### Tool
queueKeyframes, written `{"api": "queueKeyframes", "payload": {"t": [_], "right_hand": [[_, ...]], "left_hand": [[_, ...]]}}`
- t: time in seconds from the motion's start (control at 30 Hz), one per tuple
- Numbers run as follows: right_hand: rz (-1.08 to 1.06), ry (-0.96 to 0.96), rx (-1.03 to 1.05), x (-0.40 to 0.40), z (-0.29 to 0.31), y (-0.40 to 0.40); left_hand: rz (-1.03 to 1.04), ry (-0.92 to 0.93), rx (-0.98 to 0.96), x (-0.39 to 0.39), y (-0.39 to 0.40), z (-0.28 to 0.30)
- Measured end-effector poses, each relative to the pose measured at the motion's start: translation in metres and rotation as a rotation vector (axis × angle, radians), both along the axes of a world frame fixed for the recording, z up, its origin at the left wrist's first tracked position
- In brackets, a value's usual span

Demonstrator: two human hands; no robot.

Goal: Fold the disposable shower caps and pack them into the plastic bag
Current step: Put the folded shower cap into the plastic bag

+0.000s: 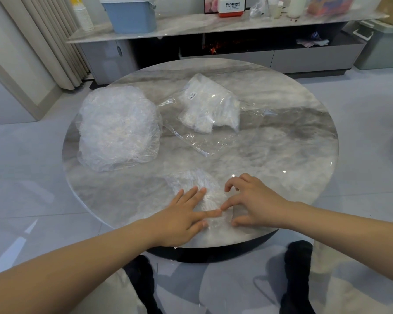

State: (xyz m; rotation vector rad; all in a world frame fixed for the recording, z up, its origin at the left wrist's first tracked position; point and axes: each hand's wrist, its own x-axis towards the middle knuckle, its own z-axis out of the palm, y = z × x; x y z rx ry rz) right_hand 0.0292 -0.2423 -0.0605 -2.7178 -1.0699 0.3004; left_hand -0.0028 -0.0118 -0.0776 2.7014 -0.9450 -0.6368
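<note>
Shower cap point(192, 184): flimsy, slippery film. We press left hand point(179, 219) flat; right hand point(253, 203) pinches edge; grip elastic rim.

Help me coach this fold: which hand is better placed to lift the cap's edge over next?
Probably the right hand: its fingers are curled at the near right edge of the shower cap, seemingly pinching it, while the left hand lies flat, pressing the cap onto the table.

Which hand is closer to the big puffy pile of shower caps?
Left. The left hand lies below the pile of shower caps; the right hand is farther off to its side.
</note>
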Motion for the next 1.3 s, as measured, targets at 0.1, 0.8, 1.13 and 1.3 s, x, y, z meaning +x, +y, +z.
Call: {"api": "queueKeyframes", "payload": {"t": [0.1,0.8,1.13,1.3], "right_hand": [[0.007,-0.047,0.061,0.001,-0.002,0.001],[-0.088,0.239,0.39,-0.003,0.003,0.013],[-0.226,0.436,0.287,0.0,0.001,0.018],[-0.323,0.357,0.21,0.002,-0.007,0.029]], "left_hand": [[0.013,0.06,-0.071,0.001,0.003,0.002],[0.315,0.218,-0.362,-0.011,0.002,0.016],[0.86,0.407,-0.629,0.002,-0.001,0.019],[0.965,0.288,-0.624,0.013,-0.006,0.016]]}}
